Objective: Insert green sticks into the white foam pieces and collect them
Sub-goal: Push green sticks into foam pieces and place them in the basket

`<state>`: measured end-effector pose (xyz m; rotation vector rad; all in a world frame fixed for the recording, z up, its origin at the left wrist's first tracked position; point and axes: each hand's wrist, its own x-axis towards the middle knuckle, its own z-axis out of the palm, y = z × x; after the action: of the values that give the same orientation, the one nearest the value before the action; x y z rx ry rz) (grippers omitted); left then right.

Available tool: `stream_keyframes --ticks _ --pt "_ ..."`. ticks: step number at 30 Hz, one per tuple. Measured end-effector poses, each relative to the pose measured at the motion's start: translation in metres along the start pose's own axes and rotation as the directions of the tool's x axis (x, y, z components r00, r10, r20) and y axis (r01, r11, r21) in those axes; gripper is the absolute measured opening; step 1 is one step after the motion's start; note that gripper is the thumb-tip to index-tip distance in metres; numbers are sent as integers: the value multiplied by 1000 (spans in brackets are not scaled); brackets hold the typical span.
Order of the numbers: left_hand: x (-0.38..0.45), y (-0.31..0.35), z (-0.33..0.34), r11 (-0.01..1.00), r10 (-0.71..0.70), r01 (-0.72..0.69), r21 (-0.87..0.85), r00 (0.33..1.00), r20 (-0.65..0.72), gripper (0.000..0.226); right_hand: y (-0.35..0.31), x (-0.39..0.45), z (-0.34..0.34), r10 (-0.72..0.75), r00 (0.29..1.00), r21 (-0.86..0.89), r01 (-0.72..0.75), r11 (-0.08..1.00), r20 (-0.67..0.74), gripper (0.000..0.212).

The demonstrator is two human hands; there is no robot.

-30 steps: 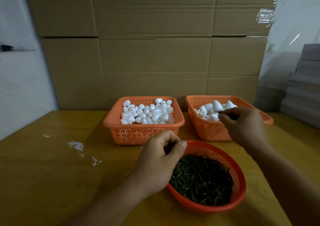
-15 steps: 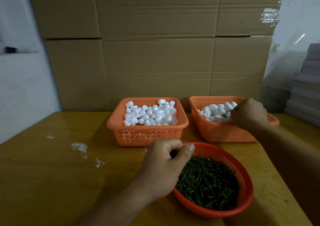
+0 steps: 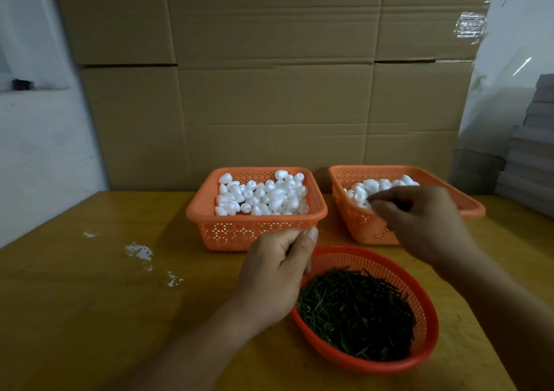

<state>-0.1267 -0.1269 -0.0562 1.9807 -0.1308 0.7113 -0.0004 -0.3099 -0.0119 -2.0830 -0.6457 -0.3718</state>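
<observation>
Still working mid-batch: left hand [image 3: 277,273] curling, contents unclear; right hand [image 3: 419,219] blurred, grip unclear, over right basket [image 3: 356,222]; left basket [image 3: 254,234] and green sticks [image 3: 356,309] remaining plentiful.

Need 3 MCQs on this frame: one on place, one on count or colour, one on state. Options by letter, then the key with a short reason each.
1. Where do the green sticks lie?
A. in the round red basket nearest the person
B. in the left square basket
C. loose on the table

2. How many square orange baskets hold white foam pieces?
A. one
B. two
C. three

3. What is the right hand doing?
A. resting flat on the table
B. gripping the round basket's rim
C. hanging over the right square basket, fingers curled

Key: 1 A, the dark green pile fills the round basket. 2 B, the left square basket and the right one stand side by side by the cardboard, both with foam. 3 C, the blurred hand is above that basket's foam; whether it holds anything is unclear.
</observation>
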Motion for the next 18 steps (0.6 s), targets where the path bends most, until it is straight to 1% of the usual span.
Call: stream_keyframes --ticks 2,4,8,10,12,14,16,18 --pt "3 1 -5 1000 -18 18 1 999 -43 51 -10 -22 6 -39 986 16 37 999 164 11" --pt "12 -2 -11 999 -44 45 13 994 -99 44 -13 -37 14 -69 963 5 70 998 260 9" --pt "51 -16 -25 985 -127 147 91 973 -192 19 -13 -50 24 -111 936 -91 149 985 333 10" --pt "76 -22 -30 966 -186 217 143 962 -201 17 -13 -52 25 -114 923 -108 165 980 368 11" --pt "102 -29 -31 942 -233 268 202 955 -184 23 -12 -53 25 -116 917 -112 170 979 381 11" --pt "128 -35 -29 905 -260 290 310 956 -135 27 -11 -53 25 -124 916 -114 180 977 382 11" --pt "150 -40 -25 853 -287 273 444 957 -36 35 -10 -54 25 -133 916 -113 189 976 379 10" --pt "167 -47 -20 785 -332 225 577 939 86 42 -9 -54 25 -141 918 -127 200 971 370 9"
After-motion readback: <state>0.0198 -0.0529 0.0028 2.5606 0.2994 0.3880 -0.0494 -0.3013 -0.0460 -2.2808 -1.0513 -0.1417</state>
